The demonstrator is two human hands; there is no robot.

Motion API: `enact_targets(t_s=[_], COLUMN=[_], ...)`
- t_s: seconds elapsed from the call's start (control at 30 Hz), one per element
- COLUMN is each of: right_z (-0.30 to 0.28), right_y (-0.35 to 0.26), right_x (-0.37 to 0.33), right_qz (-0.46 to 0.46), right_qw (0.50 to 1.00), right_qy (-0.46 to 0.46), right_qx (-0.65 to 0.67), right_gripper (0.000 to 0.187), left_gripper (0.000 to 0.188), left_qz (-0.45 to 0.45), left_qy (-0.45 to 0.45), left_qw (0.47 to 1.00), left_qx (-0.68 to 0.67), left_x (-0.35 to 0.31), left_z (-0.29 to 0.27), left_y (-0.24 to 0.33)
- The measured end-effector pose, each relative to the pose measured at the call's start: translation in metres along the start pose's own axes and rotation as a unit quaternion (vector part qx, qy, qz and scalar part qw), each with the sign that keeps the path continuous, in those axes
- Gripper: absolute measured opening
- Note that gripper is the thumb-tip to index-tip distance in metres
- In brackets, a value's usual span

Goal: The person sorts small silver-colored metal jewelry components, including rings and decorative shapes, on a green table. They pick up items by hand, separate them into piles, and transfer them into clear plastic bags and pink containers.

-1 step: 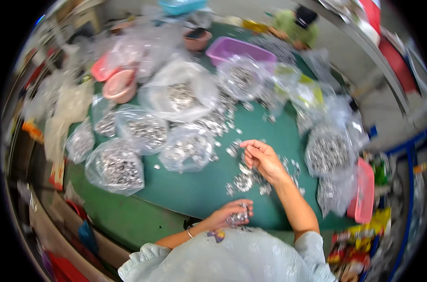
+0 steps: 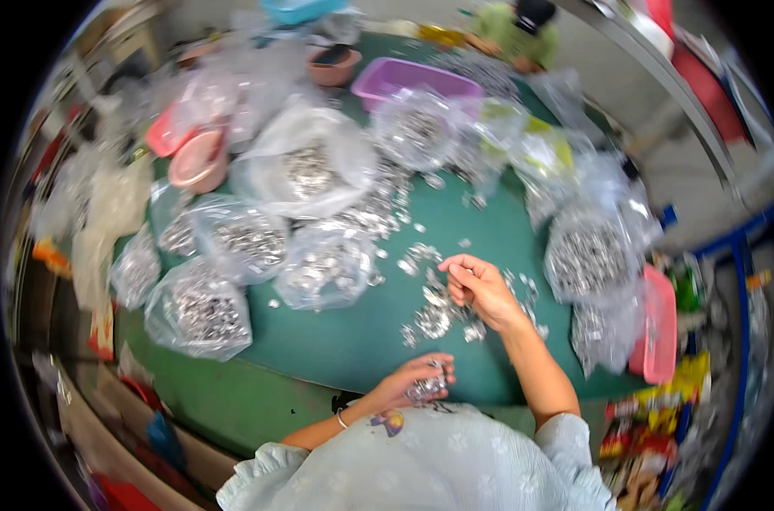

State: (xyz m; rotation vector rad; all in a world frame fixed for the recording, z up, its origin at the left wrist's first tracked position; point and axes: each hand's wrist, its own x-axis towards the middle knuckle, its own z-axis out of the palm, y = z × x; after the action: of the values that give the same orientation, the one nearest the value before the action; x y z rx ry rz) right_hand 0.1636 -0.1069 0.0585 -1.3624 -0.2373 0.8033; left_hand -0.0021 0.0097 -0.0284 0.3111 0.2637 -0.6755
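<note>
My left hand [image 2: 405, 381] is low at the table's near edge, palm turned up with its fingers curled round a cluster of small shiny silver pieces [image 2: 427, 387]. Above the table and farther to the right, my right hand [image 2: 482, 296] has thumb and forefinger pressed together and the other fingers bent in. Whatever may be in that pinch is too small to make out. Under and beside it lies a loose heap of silver pieces [image 2: 432, 320], too blurred to name their kind. A green table [image 2: 353, 341] bears them.
Clear plastic bags of silver pieces, such as one at near left [image 2: 206, 308] and one at right [image 2: 588, 260], ring the work area. A purple basin [image 2: 412, 78] stands farther back, a pink tray [image 2: 657, 328] at right. Across the table sits another person [image 2: 515, 38].
The whole view has shifted slightly, so the far things sit a little higher and more to the left. Both hands keep nearly the same pose.
</note>
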Motion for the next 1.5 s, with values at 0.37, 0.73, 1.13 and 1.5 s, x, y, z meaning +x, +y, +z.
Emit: enact_targets(t_s=[0.37,0.73,1.13,1.5], right_z=[-0.152,-0.103,-0.108,-0.124], right_y=[0.065,0.034,0.066,0.066], right_x=[-0.103,-0.133,-0.145,-0.141], right_qz=[0.071,-0.006,-0.036,-0.079], right_qw=[0.589,0.922,0.787,0.825], right_qy=[0.531,0.332,0.441,0.41], right_qx=[-0.605,-0.202,-0.43,-0.381], right_gripper=[0.025,0.014,0.018,0.013], left_gripper=[0.035,0.045,0.042,0.044], left_qz=[-0.031,-0.01,-0.13,-0.116], left_qy=[0.01,0.005,0.018,-0.078], left_qw=[0.999,0.997,0.991,0.99], left_qx=[0.001,-0.073,-0.011,0.019], left_x=[0.009,0.011,0.018,0.019], left_z=[0.034,0.03,0.035,0.026], left_y=[-0.006,-0.013,-0.017,-0.017])
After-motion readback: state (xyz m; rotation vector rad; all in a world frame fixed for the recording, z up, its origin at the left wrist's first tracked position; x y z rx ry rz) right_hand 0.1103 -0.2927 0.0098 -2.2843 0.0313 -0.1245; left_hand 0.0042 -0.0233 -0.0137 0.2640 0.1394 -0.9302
